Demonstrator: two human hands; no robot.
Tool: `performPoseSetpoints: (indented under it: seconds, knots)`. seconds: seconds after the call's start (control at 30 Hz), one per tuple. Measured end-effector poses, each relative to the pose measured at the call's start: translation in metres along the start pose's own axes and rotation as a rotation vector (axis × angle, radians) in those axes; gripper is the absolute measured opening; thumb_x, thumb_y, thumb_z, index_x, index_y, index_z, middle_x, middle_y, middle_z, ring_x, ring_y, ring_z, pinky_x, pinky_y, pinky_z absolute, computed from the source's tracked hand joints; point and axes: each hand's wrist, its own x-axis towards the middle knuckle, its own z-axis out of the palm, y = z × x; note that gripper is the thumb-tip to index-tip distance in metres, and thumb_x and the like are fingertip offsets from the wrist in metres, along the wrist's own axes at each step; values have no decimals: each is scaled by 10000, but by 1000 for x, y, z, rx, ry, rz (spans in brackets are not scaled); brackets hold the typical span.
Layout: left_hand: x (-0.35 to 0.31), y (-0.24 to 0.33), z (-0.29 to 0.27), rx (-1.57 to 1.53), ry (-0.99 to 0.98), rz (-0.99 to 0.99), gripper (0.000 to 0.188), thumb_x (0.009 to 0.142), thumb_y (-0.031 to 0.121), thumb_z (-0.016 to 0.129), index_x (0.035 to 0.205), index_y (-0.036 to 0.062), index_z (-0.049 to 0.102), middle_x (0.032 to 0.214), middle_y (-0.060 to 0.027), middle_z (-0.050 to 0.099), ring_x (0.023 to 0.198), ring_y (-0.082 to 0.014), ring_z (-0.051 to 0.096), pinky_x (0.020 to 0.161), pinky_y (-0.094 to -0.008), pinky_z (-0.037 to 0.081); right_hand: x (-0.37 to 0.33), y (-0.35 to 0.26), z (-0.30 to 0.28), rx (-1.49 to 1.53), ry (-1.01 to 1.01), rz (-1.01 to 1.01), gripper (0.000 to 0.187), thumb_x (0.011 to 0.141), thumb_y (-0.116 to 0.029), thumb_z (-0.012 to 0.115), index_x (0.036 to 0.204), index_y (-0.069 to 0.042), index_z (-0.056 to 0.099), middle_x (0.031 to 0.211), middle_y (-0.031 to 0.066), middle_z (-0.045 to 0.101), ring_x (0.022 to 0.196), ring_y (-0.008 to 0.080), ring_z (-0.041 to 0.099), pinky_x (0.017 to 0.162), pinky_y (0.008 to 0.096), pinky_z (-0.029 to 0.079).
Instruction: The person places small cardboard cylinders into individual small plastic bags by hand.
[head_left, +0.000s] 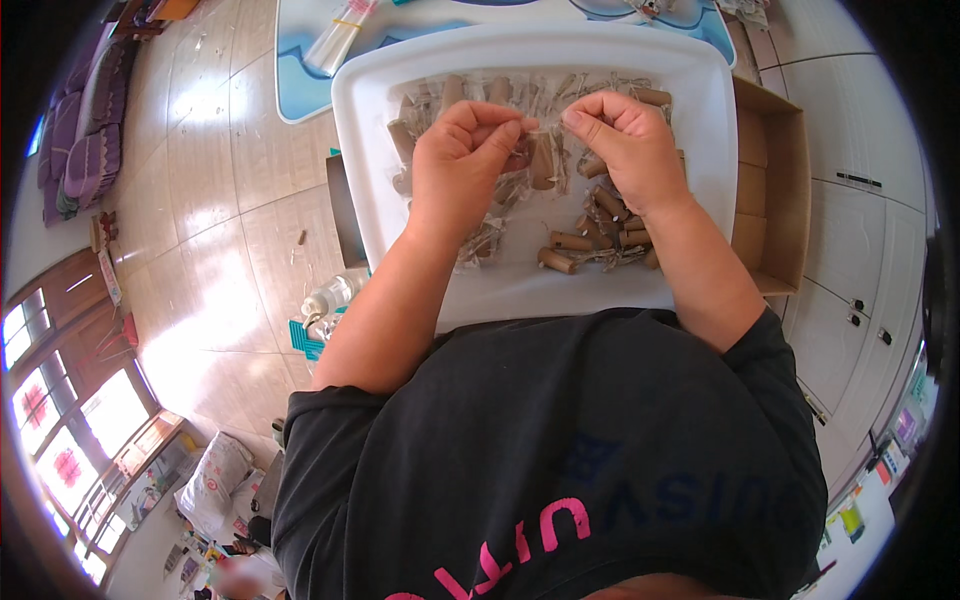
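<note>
Cardboard tubes [570,240], little brown ones, are lying loose in the white tray [520,60] along with clear plastic wrappers [480,245]. They're looking super light and fairly stiff, probably crushable if squeezed hard, so I'd be gripping one around the middle of its barrel. The wrappers are looking thin, crinkly and a bit slippery, so pinching an edge seems best.

Going left to right: the left hand [462,160] is hovering over the tray at about 10 o'clock from its centre, fingers curling in narrow and pinching something small; I can't tell what it is, maybe a bit of wrapper. The right hand [625,145] is sitting at about 1 o'clock, fingertips pinching tight toward the left hand, both seeming to be working the same tiny piece.

Counting: one tray, two hands, roughly fifteen tubes visible, though some are hiding under hands and wrappers. A cardboard box [770,190] is sitting at 3 o'clock.
</note>
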Motion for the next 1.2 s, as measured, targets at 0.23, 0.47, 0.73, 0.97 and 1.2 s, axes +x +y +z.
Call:
performPoseSetpoints:
  seconds: [0.23, 0.47, 0.73, 0.97, 1.2]
  knots:
    - [1, 1, -9, 13, -20, -1, 133, 835, -27, 514, 837, 10, 642, 878, -61, 642, 797, -122, 605, 688, -251, 526, 3, 6, -2, 39, -35, -75, 157, 836, -185, 624, 894, -39, 642, 617, -74, 496, 532, -1, 385, 479, 157, 308]
    - [0, -1, -14, 83, -95, 121, 126, 834, -61, 480, 809, -21, 596, 943, -125, 641, 828, -163, 618, 741, -275, 526, 4, -6, -14, 115, -168, 70, 175, 847, -164, 617, 926, -9, 635, 712, -51, 561, 620, 9, 458, 547, 145, 359]
    - [-3, 13, -12, -182, -139, 43, 230, 821, -16, 522, 1050, -6, 505, 952, -147, 638, 853, -168, 611, 773, -268, 501, 1, -2, 1, -85, -54, -69, 170, 813, -186, 661, 855, -22, 649, 674, -58, 539, 609, 10, 426, 535, 167, 343]
    - [8, 16, -24, 330, 205, 386, 264, 821, 44, 546, 1083, 12, 530, 917, -85, 641, 683, -100, 570, 626, -224, 455, 1, -21, -4, -91, 122, -213, 185, 842, -210, 630, 895, -33, 643, 733, -57, 567, 619, 0, 429, 542, 153, 332]
    - [-3, 27, 15, 941, -31, 566, 193, 769, 173, 631, 927, 63, 629, 905, -122, 610, 874, -298, 566, 768, -367, 455, 8, -38, -28, 390, 432, -306, 209, 895, -210, 549, 859, -7, 579, 527, -69, 386, 413, 17, 270, 374, 174, 184]
